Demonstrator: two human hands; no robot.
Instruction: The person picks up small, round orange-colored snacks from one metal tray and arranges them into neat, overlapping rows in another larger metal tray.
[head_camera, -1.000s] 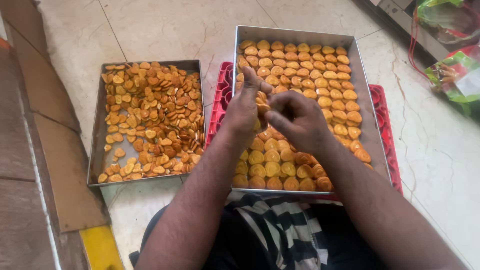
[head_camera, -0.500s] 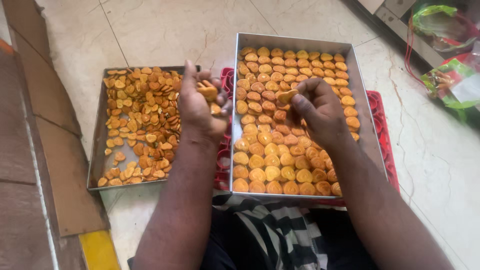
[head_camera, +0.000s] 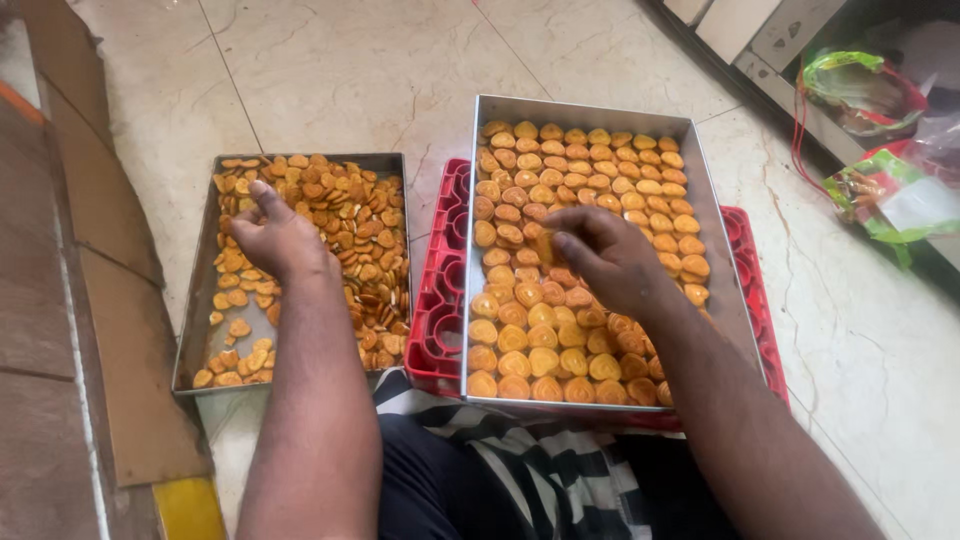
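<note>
My left hand (head_camera: 275, 235) rests fingers spread on loose biscuits (head_camera: 340, 215) in the left steel tray (head_camera: 195, 330). My right hand (head_camera: 605, 255) pinches one biscuit (head_camera: 547, 247) over the packed right tray (head_camera: 590, 113) on a red crate (head_camera: 445, 300). Light, brittle; grip edges gently.

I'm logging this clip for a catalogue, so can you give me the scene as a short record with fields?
setting: tiled floor, seen from the head camera
left hand: left hand rests on loose golden biscuits in the left metal tray
right hand: right hand over the right metal tray, fingertips on a biscuit
right tray contents: biscuits in neat rows
under right tray: red plastic crate
nearby: cardboard sheets at left, plastic bags at right
</note>
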